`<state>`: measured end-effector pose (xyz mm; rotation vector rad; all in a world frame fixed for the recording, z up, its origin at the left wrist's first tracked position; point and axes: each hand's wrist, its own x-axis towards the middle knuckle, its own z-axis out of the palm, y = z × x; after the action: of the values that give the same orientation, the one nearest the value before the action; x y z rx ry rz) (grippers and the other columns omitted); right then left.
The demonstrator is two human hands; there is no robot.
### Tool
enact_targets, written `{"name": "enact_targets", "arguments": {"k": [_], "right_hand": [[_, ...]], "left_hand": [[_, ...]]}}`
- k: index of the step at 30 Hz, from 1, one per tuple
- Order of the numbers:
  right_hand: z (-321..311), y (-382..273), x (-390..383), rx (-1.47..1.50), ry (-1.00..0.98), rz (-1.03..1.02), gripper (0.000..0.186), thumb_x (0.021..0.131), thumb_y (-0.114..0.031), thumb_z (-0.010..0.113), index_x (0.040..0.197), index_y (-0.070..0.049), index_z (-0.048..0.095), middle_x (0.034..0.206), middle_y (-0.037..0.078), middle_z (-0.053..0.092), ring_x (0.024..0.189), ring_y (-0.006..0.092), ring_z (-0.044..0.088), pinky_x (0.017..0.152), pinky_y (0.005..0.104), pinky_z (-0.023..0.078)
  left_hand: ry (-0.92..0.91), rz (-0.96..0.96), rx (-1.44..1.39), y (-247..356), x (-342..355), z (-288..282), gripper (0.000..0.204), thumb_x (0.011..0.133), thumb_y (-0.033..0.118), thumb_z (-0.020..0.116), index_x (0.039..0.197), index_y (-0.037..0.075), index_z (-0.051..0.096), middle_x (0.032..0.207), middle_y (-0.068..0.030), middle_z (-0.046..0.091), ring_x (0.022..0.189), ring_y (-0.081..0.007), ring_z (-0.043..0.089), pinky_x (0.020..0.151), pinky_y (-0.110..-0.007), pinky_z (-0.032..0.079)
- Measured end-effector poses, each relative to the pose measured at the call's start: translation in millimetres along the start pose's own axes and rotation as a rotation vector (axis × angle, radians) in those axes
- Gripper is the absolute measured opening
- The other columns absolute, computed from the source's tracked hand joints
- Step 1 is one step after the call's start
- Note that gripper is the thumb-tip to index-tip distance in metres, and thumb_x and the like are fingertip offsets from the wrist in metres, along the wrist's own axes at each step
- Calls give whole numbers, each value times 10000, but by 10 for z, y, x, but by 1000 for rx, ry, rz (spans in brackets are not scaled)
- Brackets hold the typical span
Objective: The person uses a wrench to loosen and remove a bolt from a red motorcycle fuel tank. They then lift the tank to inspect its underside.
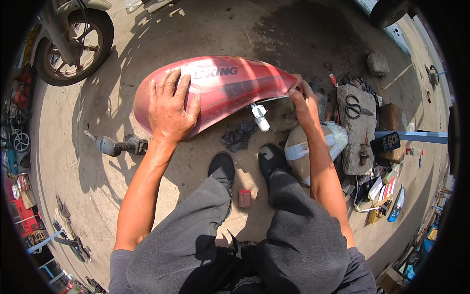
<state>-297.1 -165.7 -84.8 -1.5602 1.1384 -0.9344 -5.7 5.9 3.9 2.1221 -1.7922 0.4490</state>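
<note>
A red motorcycle fuel tank point(220, 85) lies on its side above my feet, its wide end to the left and its narrow end to the right. Flat on the wide end rests my left hand point(171, 108), fingers spread. My right hand point(306, 100) grips the tapered tip, the thumb on the near side and some fingers hidden behind. From the tank's near edge sticks out a fuel tap with a whitish cup point(260, 117). A dark crumpled rag point(239, 136) lies just below it. A small red cylinder point(244, 198) stands between my shoes.
A motorcycle wheel point(100, 44) stands at the upper left. Left of the tank lies a grey power tool point(110, 146). A taped rounded object point(296, 139) sits by my right forearm. Beyond it, scissors point(357, 108) lie on a stone slab point(355, 161), with clutter around. A rock point(378, 64) lies farther off.
</note>
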Motion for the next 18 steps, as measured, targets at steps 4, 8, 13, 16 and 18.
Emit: {"name": "enact_targets", "arguments": {"k": [4, 8, 13, 16, 18], "right_hand": [[0, -109, 17, -38, -24, -14, 660, 742, -465, 610, 1205, 5, 608, 1051, 139, 650, 1018, 227, 581, 927, 335, 432], [44, -20, 25, -2, 17, -74, 635, 741, -465, 610, 1161, 10, 636, 976, 134, 639, 934, 216, 572, 872, 338, 442], [47, 261, 22, -43, 119, -46, 685, 731, -525, 660, 1103, 50, 652, 847, 70, 577, 817, 167, 523, 766, 314, 436], [93, 193, -17, 41, 125, -5, 670, 731, -519, 709, 1062, 62, 661, 847, 31, 568, 776, 122, 509, 711, 277, 432], [73, 198, -23, 81, 137, 13, 624, 737, -486, 738, 1037, 57, 668, 855, 15, 572, 761, 97, 505, 687, 256, 429]], "left_hand": [[5, 4, -8, -8, -2, 11, 494, 805, 266, 651, 1255, 63, 622, 1336, -153, 551, 1279, -332, 484, 1116, -524, 298], [-2, -6, -9, 3, 1, -4, 490, 806, 263, 654, 1252, 63, 624, 1337, -152, 551, 1280, -330, 484, 1119, -519, 295], [5, -1, -19, 6, -6, 10, 488, 805, 261, 659, 1250, 64, 626, 1338, -150, 550, 1285, -329, 479, 1122, -517, 291], [-1, -5, -10, -13, -19, -1, 489, 806, 263, 659, 1251, 64, 627, 1338, -150, 549, 1286, -328, 478, 1123, -517, 288], [-1, -5, -13, 0, -13, 4, 491, 806, 265, 659, 1252, 64, 626, 1338, -151, 549, 1286, -328, 478, 1124, -517, 287]]}}
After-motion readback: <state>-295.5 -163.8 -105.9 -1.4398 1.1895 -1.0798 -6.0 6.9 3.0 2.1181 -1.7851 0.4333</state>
